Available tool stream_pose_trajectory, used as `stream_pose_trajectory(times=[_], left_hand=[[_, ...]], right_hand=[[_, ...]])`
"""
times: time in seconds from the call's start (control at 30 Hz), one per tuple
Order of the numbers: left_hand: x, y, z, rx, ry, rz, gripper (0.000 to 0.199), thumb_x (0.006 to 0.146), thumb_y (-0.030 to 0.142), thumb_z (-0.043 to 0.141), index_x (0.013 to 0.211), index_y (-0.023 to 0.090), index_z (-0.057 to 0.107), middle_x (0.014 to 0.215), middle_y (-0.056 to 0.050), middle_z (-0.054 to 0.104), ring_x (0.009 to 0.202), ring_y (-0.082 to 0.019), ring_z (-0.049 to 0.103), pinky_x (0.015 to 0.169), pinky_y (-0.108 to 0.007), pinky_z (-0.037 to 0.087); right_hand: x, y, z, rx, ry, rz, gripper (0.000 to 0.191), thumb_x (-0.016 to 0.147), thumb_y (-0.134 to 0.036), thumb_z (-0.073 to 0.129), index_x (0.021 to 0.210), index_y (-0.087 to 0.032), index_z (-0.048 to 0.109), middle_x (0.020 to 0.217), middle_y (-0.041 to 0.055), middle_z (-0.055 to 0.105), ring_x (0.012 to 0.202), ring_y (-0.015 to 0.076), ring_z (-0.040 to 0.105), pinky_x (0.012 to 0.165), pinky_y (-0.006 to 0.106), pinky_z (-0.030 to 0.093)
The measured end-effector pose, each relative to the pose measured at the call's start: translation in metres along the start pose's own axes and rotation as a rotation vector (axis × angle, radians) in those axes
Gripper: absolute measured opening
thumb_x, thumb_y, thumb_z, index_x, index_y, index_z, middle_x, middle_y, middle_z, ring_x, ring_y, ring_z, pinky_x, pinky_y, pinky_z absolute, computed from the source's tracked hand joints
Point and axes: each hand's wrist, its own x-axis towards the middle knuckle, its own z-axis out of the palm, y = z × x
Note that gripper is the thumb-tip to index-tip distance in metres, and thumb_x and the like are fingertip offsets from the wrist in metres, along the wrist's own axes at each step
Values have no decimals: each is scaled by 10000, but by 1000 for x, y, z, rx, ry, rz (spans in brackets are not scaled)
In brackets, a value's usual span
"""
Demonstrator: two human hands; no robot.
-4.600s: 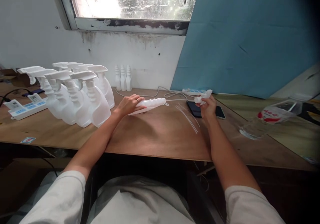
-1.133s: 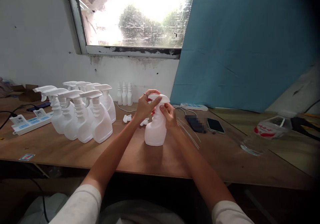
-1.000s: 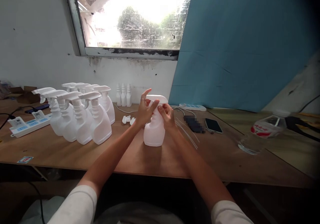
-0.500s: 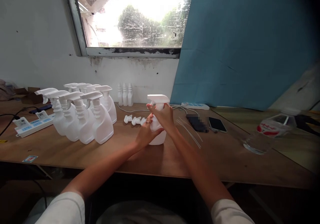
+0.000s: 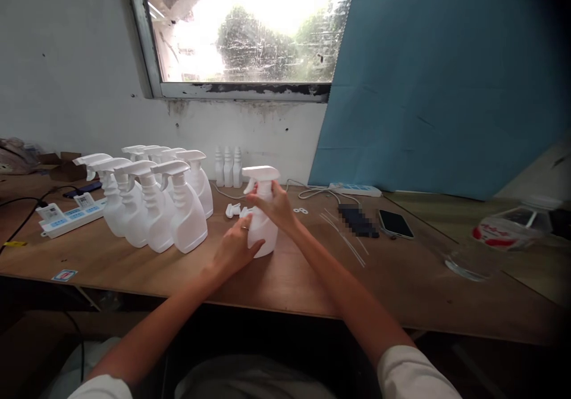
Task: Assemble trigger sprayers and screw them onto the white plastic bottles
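A white spray bottle [image 5: 266,232] stands upright at the middle of the table with its trigger sprayer head [image 5: 262,173] on top, nozzle toward the left. My left hand [image 5: 234,245] is closed around the lower left side of its body. Higher up, my right hand [image 5: 277,207] has its fingers wrapped round the neck, just under the head. Small white plastic sprayer parts [image 5: 232,210] lie behind my left hand, partly hidden by it. Two little white rings [image 5: 301,210] rest to the right of the bottle.
Several white spray bottles [image 5: 190,220] with heads stand in rows at left. Three headless bottles [image 5: 228,167] are against the wall. Thin white tubes [image 5: 350,238], a phone [image 5: 396,224] and a clear water bottle [image 5: 491,244] lie or stand at right. A power strip [image 5: 74,217] sits far left.
Both hands have shifted left with the spray bottle, toward the group of bottles. The white rings, hidden before, now show. The view has turned slightly left.
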Motion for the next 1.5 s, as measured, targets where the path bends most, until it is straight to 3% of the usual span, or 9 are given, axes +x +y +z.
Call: stream_pose_trajectory(times=[0.13, 0.33, 0.7, 0.97, 1.5], left_hand=[[-10, -31, -25, 246, 165, -29, 578, 847, 384, 609, 1338, 132, 438, 1209, -160, 560, 1104, -337, 530, 923, -471, 444], [-25, -54, -46, 468, 262, -126, 607, 862, 447, 574, 1362, 120, 464, 1216, -195, 522, 1108, -364, 476, 908, -485, 399], [-39, -72, -62, 556, 316, -240, 671, 869, 460, 538, 1422, 96, 426, 1268, -204, 483, 1147, -377, 435, 944, -509, 365], [-42, -90, -66, 579, 372, -260, 668, 846, 462, 556, 1398, 98, 454, 1262, -204, 489, 1156, -379, 428, 949, -516, 357], [-54, -124, -90, 670, 380, -240, 633, 855, 461, 530, 1360, 86, 470, 1222, -191, 512, 1127, -365, 455, 904, -479, 390]], right_hand=[[-7, 20, 27, -117, -113, -146, 537, 705, -415, 757, 1133, -205, 511, 1140, 87, 629, 972, 224, 605, 850, 360, 483], [-19, 42, 64, 37, -382, -48, 580, 755, -376, 715, 1252, -233, 452, 1199, 83, 603, 1006, 216, 614, 818, 353, 502], [-7, 43, 109, 85, -445, -37, 623, 730, -370, 748, 1254, -200, 458, 1213, 94, 596, 1013, 210, 603, 920, 377, 471], [-4, 42, 130, 95, -455, -30, 631, 729, -353, 747, 1272, -236, 447, 1245, 79, 595, 1016, 219, 608, 877, 366, 490], [-3, 33, 174, 68, -445, -22, 652, 728, -277, 740, 1306, -223, 442, 1228, 110, 603, 1140, 294, 578, 965, 449, 465]])
